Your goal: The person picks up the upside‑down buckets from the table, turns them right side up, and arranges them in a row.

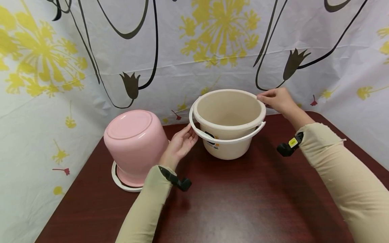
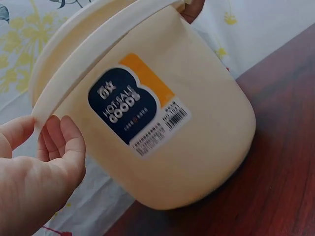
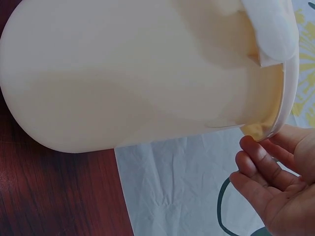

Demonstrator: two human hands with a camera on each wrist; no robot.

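A cream bucket [image 1: 228,148] stands upright at the back of the dark red table, its mouth facing up. Its white handle [image 1: 231,140] hangs down across the front. At the bucket's left side my left hand [image 1: 181,143] pinches the handle by the rim, thumb on top and fingers curled beneath, as the left wrist view shows. The right hand [image 1: 275,99] grips the rim at the back right between thumb and fingers. A label [image 2: 138,105] with a barcode is stuck on the bucket's wall.
To the left, a pink bucket [image 1: 136,145] sits upside down, with its white handle [image 1: 123,185] lying around its base. A white curtain [image 1: 170,50] with yellow flowers hangs behind the table [image 1: 231,202].
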